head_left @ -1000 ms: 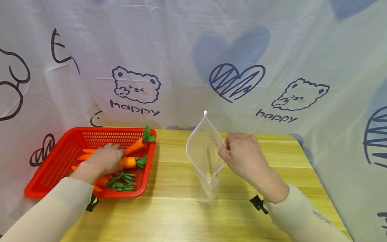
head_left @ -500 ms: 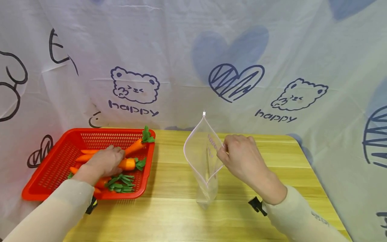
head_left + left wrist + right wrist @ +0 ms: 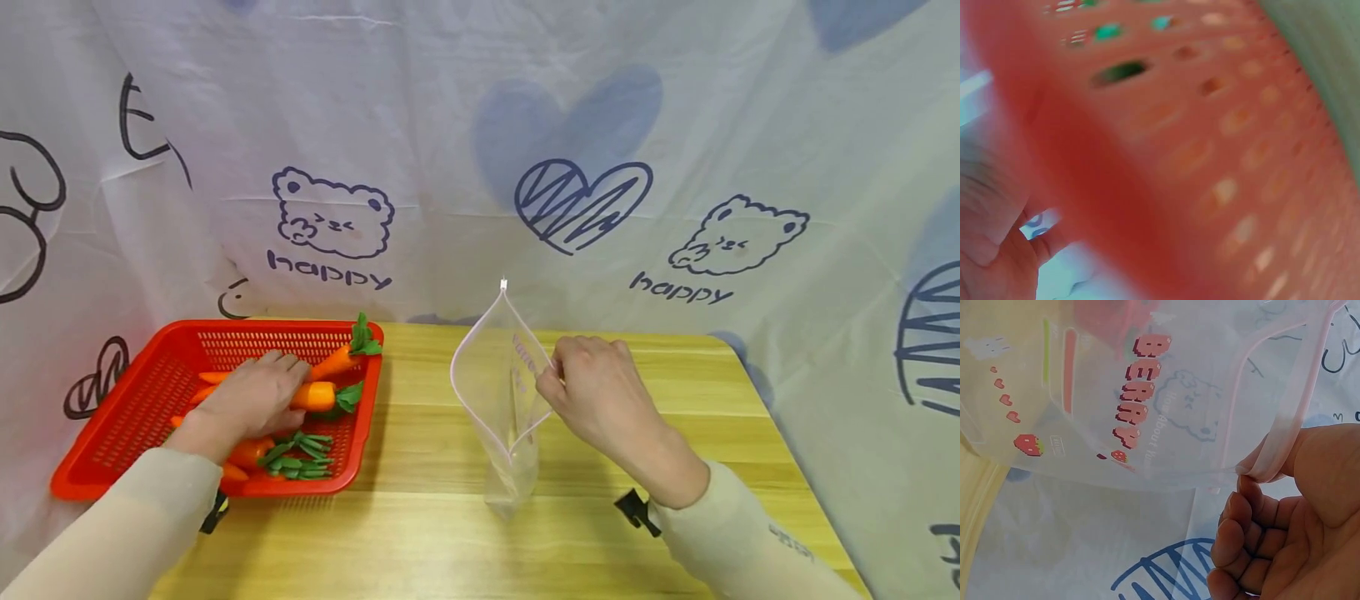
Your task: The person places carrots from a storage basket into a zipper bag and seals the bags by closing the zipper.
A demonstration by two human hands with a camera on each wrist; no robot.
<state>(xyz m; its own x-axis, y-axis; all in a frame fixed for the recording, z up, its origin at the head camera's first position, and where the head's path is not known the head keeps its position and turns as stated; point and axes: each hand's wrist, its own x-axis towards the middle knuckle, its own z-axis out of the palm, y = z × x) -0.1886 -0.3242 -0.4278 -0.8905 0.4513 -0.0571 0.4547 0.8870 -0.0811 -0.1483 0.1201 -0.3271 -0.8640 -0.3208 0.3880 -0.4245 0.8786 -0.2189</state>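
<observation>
My left hand (image 3: 258, 396) is inside the red plastic basket (image 3: 63, 479), fingers curled over a carrot (image 3: 321, 397) with a green top. Most of that carrot is hidden under the palm. In the left wrist view the basket's slotted wall (image 3: 1210, 150) fills most of the picture, with part of the left hand (image 3: 991, 244) beyond its rim. My right hand (image 3: 600, 387) pinches the right edge of a clear zip bag (image 3: 491, 392), its mouth spread wide. In the right wrist view, thumb and index finger grip the pink zip strip (image 3: 1272, 447) of the bag, which bears "BERRY" lettering (image 3: 1141, 394).
Other carrots lie in the basket, one leaning on the back right corner (image 3: 335, 362) and one with leafy green tops (image 3: 303, 458) near the front. The wooden table (image 3: 420, 542) reaches a white patterned curtain (image 3: 435, 167) behind.
The carrot under my left hand has risen slightly against the basket, with its green end tipped up a little. The right hand and bag have stayed nearly in place.
</observation>
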